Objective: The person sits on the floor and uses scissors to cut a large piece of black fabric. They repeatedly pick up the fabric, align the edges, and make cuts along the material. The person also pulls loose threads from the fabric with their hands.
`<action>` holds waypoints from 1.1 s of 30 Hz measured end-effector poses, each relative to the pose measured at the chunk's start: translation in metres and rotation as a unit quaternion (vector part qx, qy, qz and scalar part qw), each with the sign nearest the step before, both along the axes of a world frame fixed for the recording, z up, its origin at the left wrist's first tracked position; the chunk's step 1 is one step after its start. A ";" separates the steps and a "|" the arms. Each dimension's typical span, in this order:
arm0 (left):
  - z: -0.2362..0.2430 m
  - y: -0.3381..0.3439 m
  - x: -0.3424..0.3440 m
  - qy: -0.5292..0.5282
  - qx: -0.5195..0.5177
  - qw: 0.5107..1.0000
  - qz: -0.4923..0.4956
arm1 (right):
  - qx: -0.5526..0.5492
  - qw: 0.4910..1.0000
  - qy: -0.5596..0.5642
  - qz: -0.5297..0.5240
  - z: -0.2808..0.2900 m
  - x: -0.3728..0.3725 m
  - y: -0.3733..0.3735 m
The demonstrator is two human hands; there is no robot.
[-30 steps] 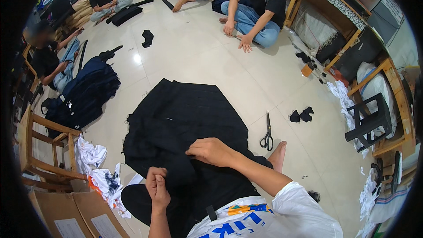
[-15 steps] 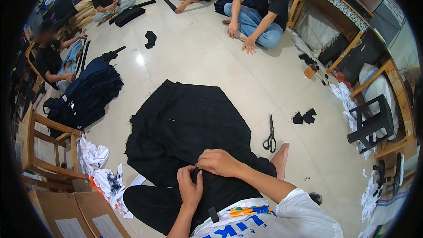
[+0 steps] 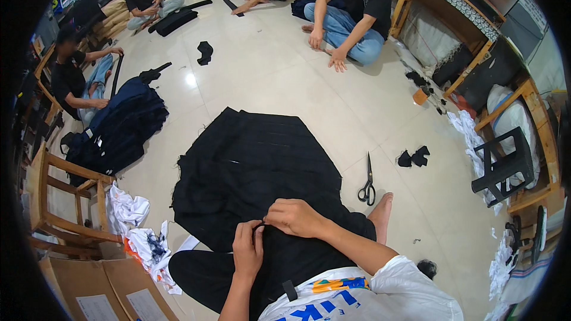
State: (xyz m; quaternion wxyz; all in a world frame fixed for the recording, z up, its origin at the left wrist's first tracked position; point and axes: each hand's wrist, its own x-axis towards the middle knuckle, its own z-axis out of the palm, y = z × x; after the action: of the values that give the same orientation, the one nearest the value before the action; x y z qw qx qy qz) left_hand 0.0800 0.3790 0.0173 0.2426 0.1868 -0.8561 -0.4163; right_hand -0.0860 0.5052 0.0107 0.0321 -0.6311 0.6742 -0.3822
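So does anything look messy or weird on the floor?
Yes: crumpled white cloths lie untidily beside the wooden chair at left, one with a dark patch, and scissors lie loose near a bare foot.

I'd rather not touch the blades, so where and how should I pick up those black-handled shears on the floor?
Probably by the handle loops, coming from your near side with the right hand: the shears lie right of the black cloth, loops toward you and blades pointing away.
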 end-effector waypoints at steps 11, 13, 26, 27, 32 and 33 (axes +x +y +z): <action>0.000 0.008 0.003 0.013 -0.024 1.000 0.012 | -0.018 1.000 -0.001 -0.003 0.003 0.003 0.012; 0.001 0.011 0.002 0.015 -0.020 0.999 0.019 | -0.021 1.000 0.009 -0.018 0.001 0.004 0.014; -0.027 0.009 0.011 -0.096 0.214 0.972 -0.016 | 0.047 0.999 -0.003 0.008 0.005 0.010 0.032; -0.029 0.011 0.011 -0.100 0.211 0.972 -0.015 | 0.061 0.998 0.006 0.003 0.003 0.008 0.031; -0.012 0.033 0.010 -0.110 0.121 0.987 -0.005 | 0.091 0.995 0.025 0.021 0.000 0.002 0.027; -0.005 0.038 0.011 -0.124 0.090 0.988 -0.006 | 0.101 0.994 0.031 0.029 -0.002 -0.001 0.026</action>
State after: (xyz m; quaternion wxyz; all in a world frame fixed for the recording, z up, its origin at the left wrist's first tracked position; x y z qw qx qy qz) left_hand 0.0905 0.4166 0.0119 0.1137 0.2528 -0.8398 -0.4668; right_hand -0.0868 0.5317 0.0086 0.0858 -0.6554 0.6914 -0.2916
